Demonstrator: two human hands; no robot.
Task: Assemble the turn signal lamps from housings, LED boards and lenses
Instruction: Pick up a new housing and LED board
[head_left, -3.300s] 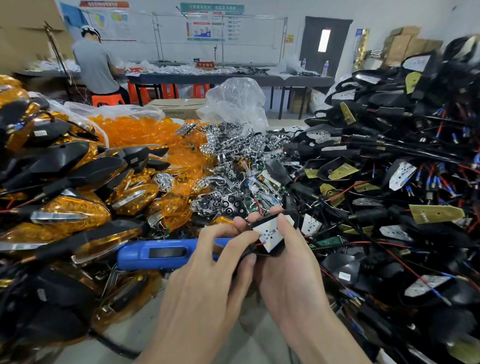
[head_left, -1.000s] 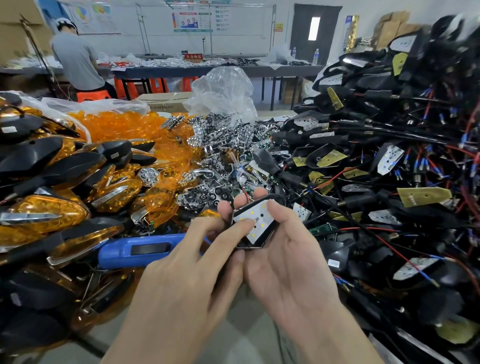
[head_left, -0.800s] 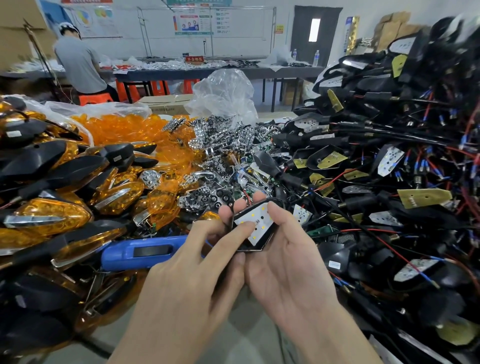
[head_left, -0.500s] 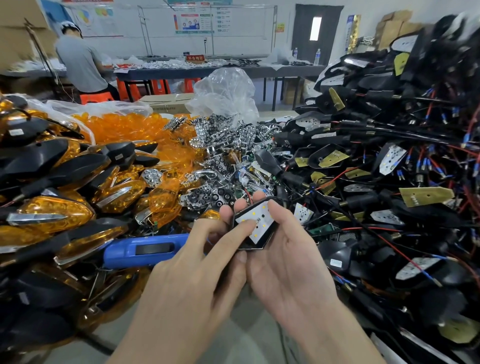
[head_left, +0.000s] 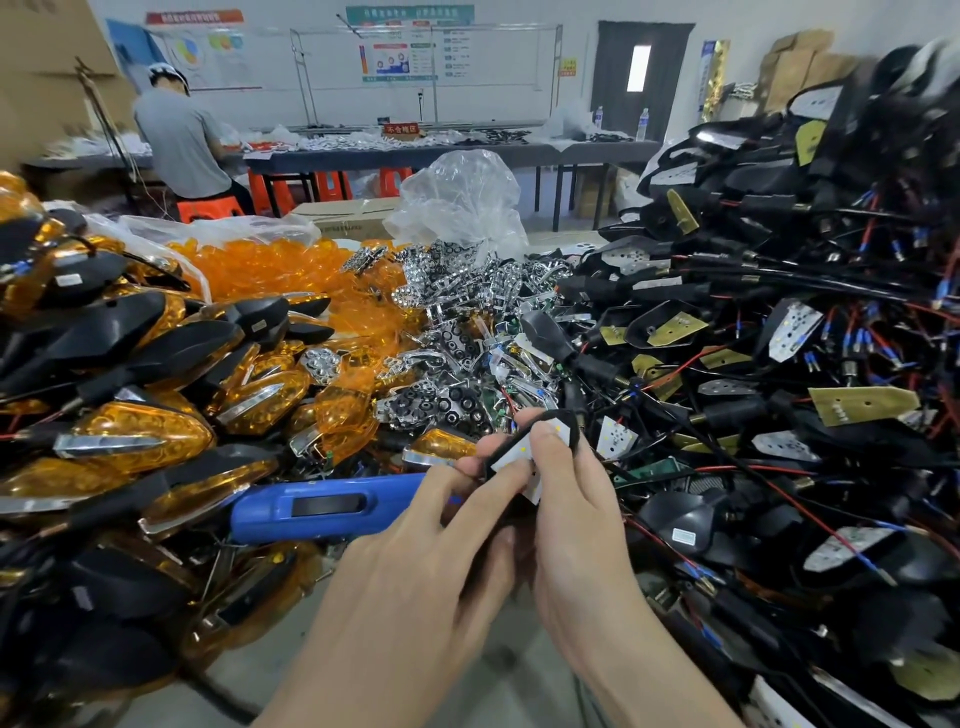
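Observation:
Both my hands hold one black lamp housing (head_left: 571, 421) with a white LED board (head_left: 511, 457) seated in it, just above the table's middle. My left hand (head_left: 415, 561) grips it from the left, its index finger lying across the board. My right hand (head_left: 576, 519) grips it from the right, its thumb pressing on the board. Much of the housing is hidden behind my fingers. Amber lenses (head_left: 270, 265) are heaped at the back left. Chrome reflectors (head_left: 457, 332) lie in the middle. Black housings with boards and wires (head_left: 779, 364) are piled on the right.
A blue electric screwdriver (head_left: 322, 506) lies just left of my hands. Assembled amber lamps (head_left: 135, 431) are stacked on the left. A clear plastic bag (head_left: 462, 202) stands behind the reflectors. A person in a grey shirt (head_left: 176, 140) works at a far table.
My right thumb and left index finger have slid further over the LED board, covering most of it. The housing stays between both hands.

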